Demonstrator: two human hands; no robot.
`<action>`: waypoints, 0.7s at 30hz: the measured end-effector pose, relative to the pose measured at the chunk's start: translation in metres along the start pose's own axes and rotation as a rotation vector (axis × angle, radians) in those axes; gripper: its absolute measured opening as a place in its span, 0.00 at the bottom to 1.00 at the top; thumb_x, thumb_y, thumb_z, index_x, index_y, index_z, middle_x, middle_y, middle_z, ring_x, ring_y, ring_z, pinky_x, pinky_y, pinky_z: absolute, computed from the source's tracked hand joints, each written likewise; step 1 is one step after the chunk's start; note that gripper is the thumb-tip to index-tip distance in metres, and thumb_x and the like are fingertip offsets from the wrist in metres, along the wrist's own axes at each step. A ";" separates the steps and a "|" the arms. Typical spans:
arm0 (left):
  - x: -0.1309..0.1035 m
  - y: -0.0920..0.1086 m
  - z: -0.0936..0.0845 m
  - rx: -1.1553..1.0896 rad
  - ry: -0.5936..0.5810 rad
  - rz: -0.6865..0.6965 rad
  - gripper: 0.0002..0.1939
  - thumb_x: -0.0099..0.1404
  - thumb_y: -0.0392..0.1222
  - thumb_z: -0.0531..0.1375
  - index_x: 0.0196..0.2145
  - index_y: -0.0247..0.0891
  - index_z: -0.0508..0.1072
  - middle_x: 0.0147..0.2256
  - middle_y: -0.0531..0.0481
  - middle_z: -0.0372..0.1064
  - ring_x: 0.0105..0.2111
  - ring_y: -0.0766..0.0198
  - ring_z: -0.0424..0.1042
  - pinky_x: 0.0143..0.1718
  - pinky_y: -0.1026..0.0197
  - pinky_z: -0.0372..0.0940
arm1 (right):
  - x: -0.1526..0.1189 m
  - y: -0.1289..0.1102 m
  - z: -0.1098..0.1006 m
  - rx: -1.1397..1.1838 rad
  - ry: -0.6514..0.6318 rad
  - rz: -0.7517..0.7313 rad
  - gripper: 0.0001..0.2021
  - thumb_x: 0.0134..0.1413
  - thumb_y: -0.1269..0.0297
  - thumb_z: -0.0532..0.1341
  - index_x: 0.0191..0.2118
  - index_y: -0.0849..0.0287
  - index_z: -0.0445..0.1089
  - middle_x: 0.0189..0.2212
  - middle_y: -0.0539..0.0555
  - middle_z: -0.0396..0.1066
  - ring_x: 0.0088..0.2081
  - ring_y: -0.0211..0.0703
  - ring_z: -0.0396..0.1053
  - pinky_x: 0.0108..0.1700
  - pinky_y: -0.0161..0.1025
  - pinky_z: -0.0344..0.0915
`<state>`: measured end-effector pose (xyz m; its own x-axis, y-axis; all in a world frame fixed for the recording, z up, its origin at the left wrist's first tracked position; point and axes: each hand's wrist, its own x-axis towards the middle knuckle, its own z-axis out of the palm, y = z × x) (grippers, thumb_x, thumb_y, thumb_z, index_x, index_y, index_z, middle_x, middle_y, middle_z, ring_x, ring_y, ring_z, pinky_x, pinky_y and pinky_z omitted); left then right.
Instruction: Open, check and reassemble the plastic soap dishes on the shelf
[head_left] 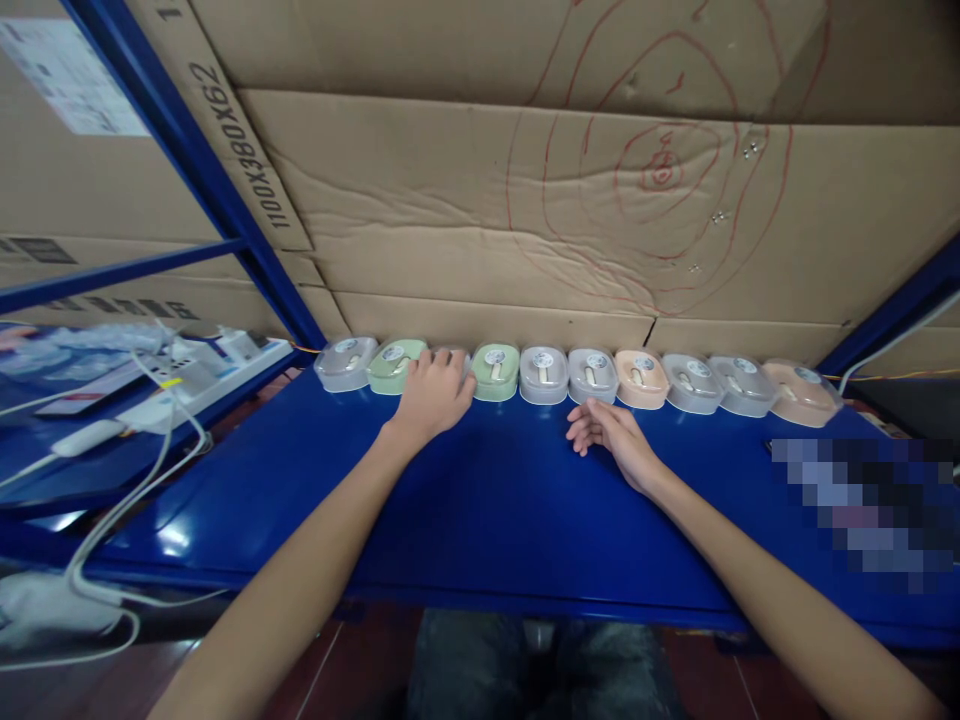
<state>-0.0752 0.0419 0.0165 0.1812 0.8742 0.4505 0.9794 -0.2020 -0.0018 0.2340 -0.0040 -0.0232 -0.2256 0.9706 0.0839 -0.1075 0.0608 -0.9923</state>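
Note:
Several small lidded containers stand in a row along the back of the blue table, among them a grey one (346, 364) at the left end, a green one (496, 373) near the middle and an orange one (641, 379) right of the middle. My left hand (436, 392) lies over a container in the left half of the row, its fingers round the top and covering most of it. In front of the row, below a grey container (592, 376), my right hand (606, 436) hovers with loosely curled fingers apart and nothing in them.
A cardboard wall (420, 200) with red drawn rings rises behind the row. Power strips (180, 390) and white cables (112, 530) are at the left, beside a blue metal post (262, 270). A blurred-out object (862, 510) lies on the table (480, 520) at the right.

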 end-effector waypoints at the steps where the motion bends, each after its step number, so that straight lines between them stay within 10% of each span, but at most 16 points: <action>1: 0.001 0.001 -0.003 0.008 0.002 -0.021 0.23 0.77 0.47 0.48 0.55 0.32 0.77 0.50 0.26 0.78 0.54 0.30 0.73 0.55 0.35 0.65 | 0.000 0.000 0.000 -0.001 0.001 0.000 0.31 0.61 0.29 0.68 0.37 0.58 0.79 0.30 0.58 0.82 0.27 0.43 0.76 0.31 0.41 0.72; 10: -0.004 0.010 -0.018 0.131 -0.101 -0.158 0.27 0.78 0.52 0.50 0.54 0.29 0.80 0.52 0.23 0.77 0.55 0.26 0.73 0.55 0.34 0.64 | 0.000 0.000 -0.001 -0.004 0.007 0.004 0.30 0.59 0.30 0.70 0.37 0.59 0.80 0.30 0.57 0.82 0.27 0.43 0.77 0.31 0.40 0.72; 21: -0.004 -0.004 -0.027 -0.059 -0.442 0.018 0.22 0.77 0.46 0.50 0.42 0.37 0.83 0.45 0.33 0.83 0.48 0.42 0.81 0.49 0.48 0.69 | -0.009 -0.002 0.003 -0.301 -0.102 -0.162 0.24 0.71 0.36 0.63 0.43 0.55 0.77 0.34 0.55 0.80 0.33 0.45 0.76 0.37 0.44 0.72</action>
<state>-0.0824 0.0279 0.0387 0.2314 0.9725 0.0256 0.9713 -0.2324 0.0503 0.2330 -0.0140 -0.0220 -0.3261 0.9153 0.2363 0.1367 0.2930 -0.9463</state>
